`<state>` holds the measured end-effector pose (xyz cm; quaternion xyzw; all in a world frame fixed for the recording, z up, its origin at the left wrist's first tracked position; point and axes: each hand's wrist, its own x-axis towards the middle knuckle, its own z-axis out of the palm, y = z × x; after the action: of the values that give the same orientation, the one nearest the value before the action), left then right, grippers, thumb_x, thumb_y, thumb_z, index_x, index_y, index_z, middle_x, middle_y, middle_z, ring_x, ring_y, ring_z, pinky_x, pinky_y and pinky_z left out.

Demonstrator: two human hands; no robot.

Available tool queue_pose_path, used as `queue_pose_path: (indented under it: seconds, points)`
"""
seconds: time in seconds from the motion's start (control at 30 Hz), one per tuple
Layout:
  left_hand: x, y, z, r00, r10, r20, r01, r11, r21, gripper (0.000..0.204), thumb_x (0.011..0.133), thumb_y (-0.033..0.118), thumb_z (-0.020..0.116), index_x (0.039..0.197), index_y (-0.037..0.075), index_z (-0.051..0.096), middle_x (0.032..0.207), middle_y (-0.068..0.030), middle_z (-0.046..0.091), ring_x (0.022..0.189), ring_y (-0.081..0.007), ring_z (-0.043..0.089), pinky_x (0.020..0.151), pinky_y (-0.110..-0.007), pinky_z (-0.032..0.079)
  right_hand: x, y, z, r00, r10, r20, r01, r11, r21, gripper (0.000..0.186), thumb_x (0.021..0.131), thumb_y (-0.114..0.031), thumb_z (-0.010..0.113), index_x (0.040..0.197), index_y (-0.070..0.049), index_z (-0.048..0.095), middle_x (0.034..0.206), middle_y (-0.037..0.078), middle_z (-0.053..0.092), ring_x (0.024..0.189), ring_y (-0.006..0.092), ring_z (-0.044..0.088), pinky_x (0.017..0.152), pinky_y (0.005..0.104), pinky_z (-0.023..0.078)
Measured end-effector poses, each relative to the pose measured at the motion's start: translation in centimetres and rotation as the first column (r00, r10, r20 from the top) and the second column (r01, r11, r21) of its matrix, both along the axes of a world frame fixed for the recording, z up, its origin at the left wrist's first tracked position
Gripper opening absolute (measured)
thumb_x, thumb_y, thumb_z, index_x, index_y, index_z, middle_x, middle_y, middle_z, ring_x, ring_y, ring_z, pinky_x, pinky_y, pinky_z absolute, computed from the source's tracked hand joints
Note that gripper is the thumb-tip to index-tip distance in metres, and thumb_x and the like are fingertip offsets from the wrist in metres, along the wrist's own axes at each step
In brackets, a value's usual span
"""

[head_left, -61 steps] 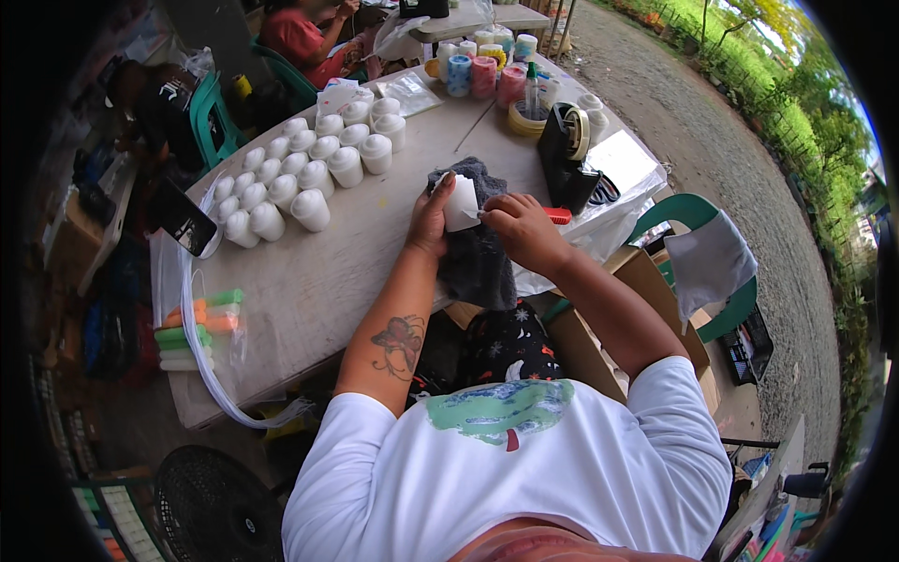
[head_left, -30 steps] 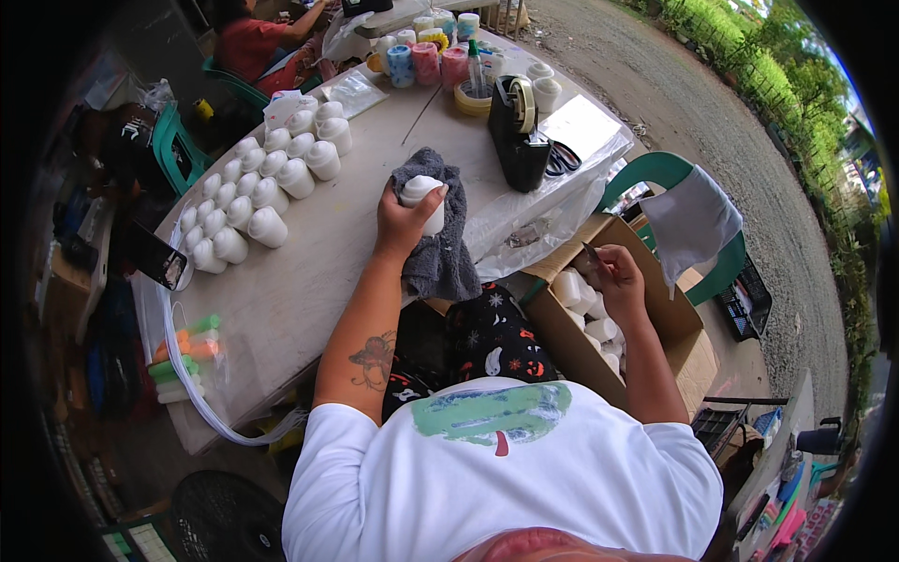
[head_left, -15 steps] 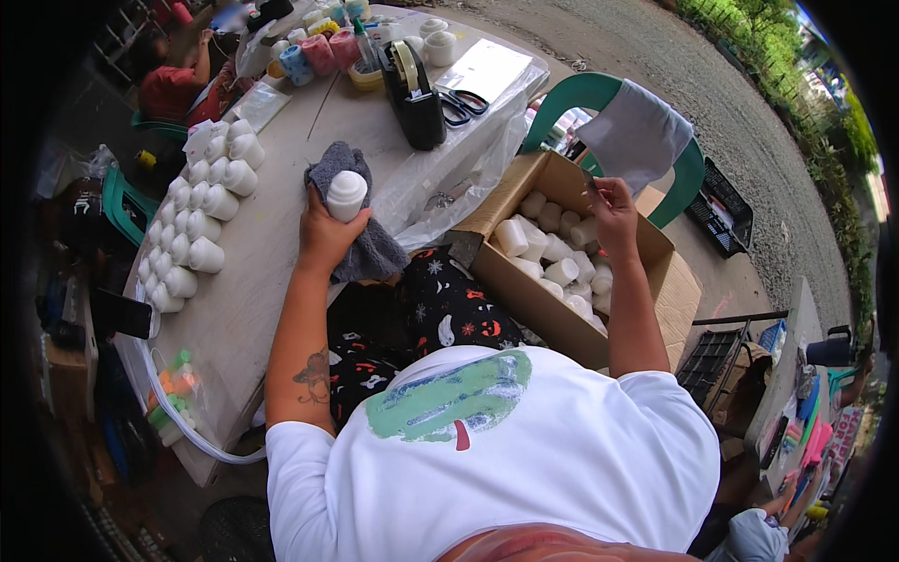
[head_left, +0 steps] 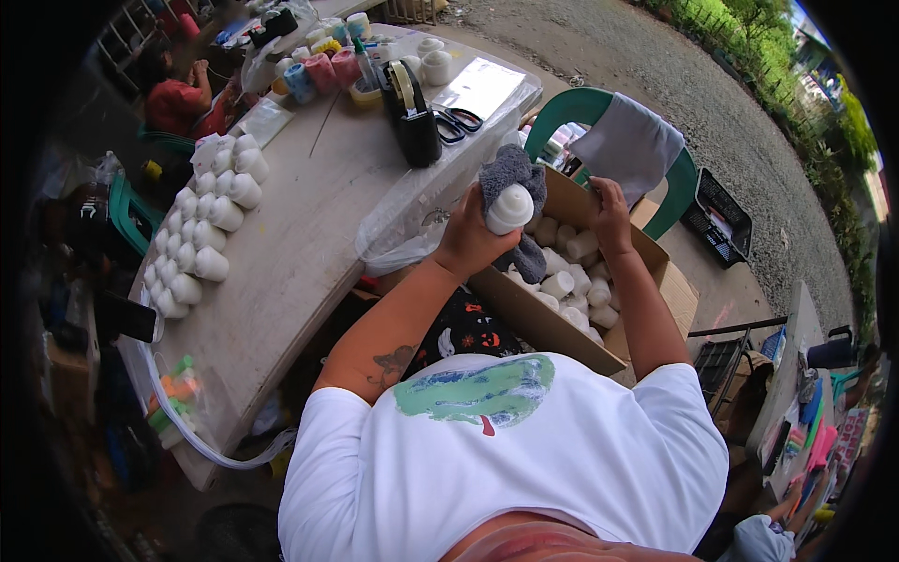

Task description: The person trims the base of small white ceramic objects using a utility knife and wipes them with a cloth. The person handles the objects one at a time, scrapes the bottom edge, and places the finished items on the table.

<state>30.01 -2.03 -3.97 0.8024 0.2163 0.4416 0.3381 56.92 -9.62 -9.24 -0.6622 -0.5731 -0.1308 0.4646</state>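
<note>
My left hand (head_left: 465, 239) is closed around a white rounded piece (head_left: 510, 209) with a stepped, domed top, and a dark grey cloth (head_left: 512, 170) is bunched in the same grip. Both are over the near left edge of a cardboard box (head_left: 510, 304). Inside the box lie several white cup-shaped pieces (head_left: 559, 284), heaped loosely. Above the box's right side, my right hand (head_left: 611, 217) has its fingers pinched together. A small dark thing shows at its fingertips, too little to name.
White domed pieces (head_left: 208, 234) stand in rows on the table (head_left: 309, 206) at left. Farther back are a tape dispenser (head_left: 412, 122), scissors (head_left: 457, 125) and coloured rolls (head_left: 320, 67). A green chair (head_left: 562, 112) with a grey cloth stands behind the box. Someone in red sits far left.
My left hand has swung right from over the table edge to the box, carrying the white piece and grey cloth. My right hand has stayed nearly in place.
</note>
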Motion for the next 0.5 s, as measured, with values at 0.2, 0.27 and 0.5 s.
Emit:
queue_pose_path:
  seconds: [0.2, 0.27, 0.5]
  points:
    - [0.2, -1.9, -3.4, 1.000, -0.006, 0.011, 0.008, 0.976, -0.220, 0.081, 0.066, 0.021, 0.080, 0.130, 0.005, 0.033, 0.117, -0.0188, 0.054, 0.108, -0.0348, 0.057, 0.092, -0.042, 0.046, -1.4, 3.3, 3.7, 0.962, 0.108, -0.251, -0.254, 0.691, -0.677, 0.025, 0.080, -0.005, 0.065, 0.105, -0.005, 0.065, 0.104, 0.015, 0.064, 0.097, 0.0326, 0.061, 0.084, 0.0364, 0.049]
    - [0.4, -2.6, -3.0, 0.996, 0.045, 0.076, 0.001, 0.854, -0.520, 0.084, 0.066, 0.022, 0.081, 0.131, 0.002, 0.032, 0.119, -0.0145, 0.053, 0.109, -0.0255, 0.056, 0.094, -0.037, 0.046, -4.7, 5.9, 6.4, 0.899, 0.211, -0.385, -0.399, 0.758, -0.516, 0.022, 0.082, -0.005, 0.065, 0.104, -0.004, 0.065, 0.100, 0.014, 0.065, 0.094, 0.0313, 0.062, 0.082, 0.0360, 0.050]
    - [0.8, -0.9, -6.0, 0.958, 0.161, 0.239, 0.097, 0.602, -0.793, 0.081, 0.066, 0.007, 0.080, 0.129, -0.001, 0.030, 0.115, -0.0122, 0.052, 0.103, -0.0204, 0.056, 0.090, -0.033, 0.047, -21.0, 15.4, 11.3, 0.611, 0.787, 0.082, -0.682, 0.577, -0.449, 0.019, 0.087, -0.010, 0.059, 0.105, -0.007, 0.066, 0.106, 0.012, 0.062, 0.094, 0.0319, 0.061, 0.082, 0.0381, 0.050]
